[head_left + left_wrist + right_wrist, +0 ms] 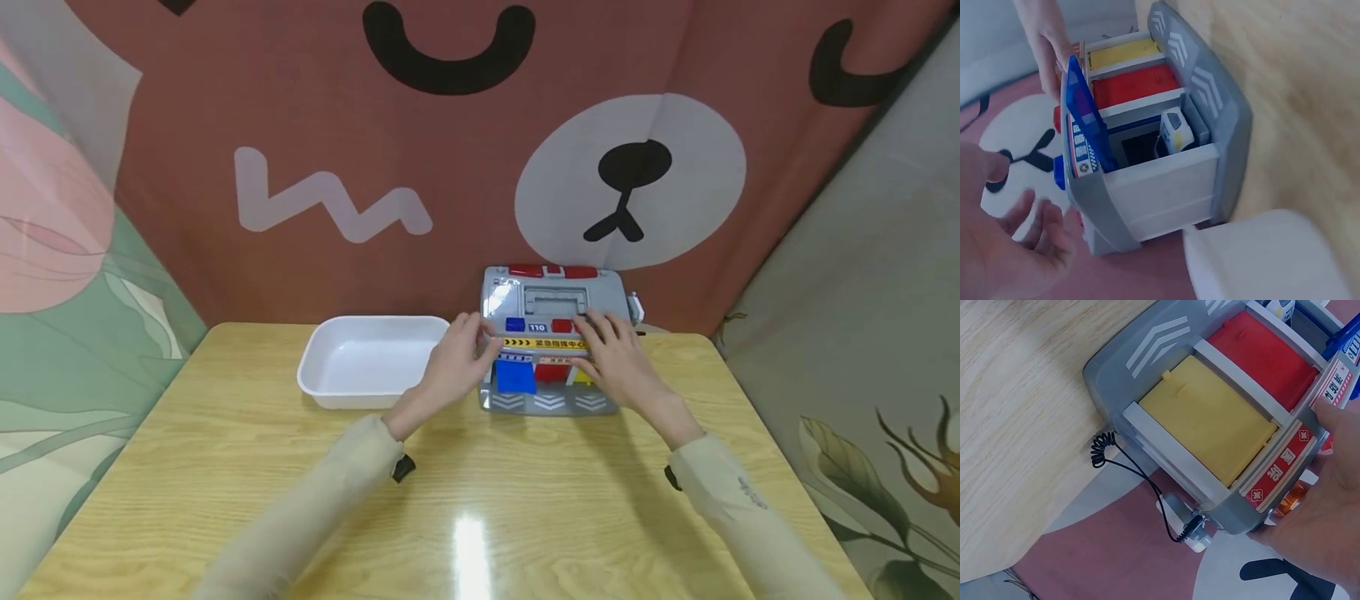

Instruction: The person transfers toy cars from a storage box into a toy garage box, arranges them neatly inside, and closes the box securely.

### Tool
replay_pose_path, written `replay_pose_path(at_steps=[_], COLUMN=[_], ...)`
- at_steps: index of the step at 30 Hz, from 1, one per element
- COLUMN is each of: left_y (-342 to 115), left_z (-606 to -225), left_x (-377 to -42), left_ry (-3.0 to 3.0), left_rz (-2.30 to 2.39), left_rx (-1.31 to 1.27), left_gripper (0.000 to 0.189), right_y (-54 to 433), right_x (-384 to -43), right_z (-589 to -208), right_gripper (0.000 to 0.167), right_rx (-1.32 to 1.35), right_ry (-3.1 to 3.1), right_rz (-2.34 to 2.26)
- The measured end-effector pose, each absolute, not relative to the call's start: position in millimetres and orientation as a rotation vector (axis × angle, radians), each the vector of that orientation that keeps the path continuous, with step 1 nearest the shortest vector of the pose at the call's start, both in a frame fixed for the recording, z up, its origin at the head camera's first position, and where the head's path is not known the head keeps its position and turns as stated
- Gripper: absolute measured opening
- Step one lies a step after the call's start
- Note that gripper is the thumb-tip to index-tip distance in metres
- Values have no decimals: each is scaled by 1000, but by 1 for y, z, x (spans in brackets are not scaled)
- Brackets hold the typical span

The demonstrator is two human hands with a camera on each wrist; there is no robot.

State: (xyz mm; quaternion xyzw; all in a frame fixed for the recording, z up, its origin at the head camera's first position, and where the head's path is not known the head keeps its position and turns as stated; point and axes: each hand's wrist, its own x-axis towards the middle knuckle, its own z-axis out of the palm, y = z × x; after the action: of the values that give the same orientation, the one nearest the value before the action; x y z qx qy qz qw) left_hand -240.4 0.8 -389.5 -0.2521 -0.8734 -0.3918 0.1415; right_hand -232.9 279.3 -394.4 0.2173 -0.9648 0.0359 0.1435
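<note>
A grey toy garage (611,292) stands on the table against the back curtain. Its blue door (1088,119) is swung up, baring a small white toy car (1175,132) in that bay. The red door (1260,359) and yellow door (1207,419) are closed. My right hand (618,362) grips the front roof edge at the right, thumb on the front panel, fingers over the top. At the left end of the roof is my left hand (453,358); the left wrist view shows its fingers loosely bent beside the garage, holding nothing.
A white plastic tub (337,400) sits left of the garage, behind the left forearm. From the garage's right side hangs a coiled black cord (1102,450) by a small white-and-grey piece (1179,519). A printed curtain (322,275) rises behind the wooden table (375,533).
</note>
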Motion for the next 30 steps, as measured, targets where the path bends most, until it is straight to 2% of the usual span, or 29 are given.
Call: replay_pose_path(at_steps=[6,9,16,30], left_y=[23,33,44,52], left_z=[-381,-382,-385,-381], left_x=[-253,-256,-253,-256], left_ry=[-2668,-2755,-2830,-2757], left_rz=[-545,-317,5,146], left_rx=[-863,-968,-1022,-1015], left_gripper=[73,88,84,85], right_y=[278,277,276,277], right_x=[-233,-233,-233,-231], right_z=[-391,-390,-390,-387], right_gripper=[67,66,67,66], right_rx=[614,613,610,612], right_ry=[-2814,-2822,-2846,-2854], right_rz=[107,98,76,69])
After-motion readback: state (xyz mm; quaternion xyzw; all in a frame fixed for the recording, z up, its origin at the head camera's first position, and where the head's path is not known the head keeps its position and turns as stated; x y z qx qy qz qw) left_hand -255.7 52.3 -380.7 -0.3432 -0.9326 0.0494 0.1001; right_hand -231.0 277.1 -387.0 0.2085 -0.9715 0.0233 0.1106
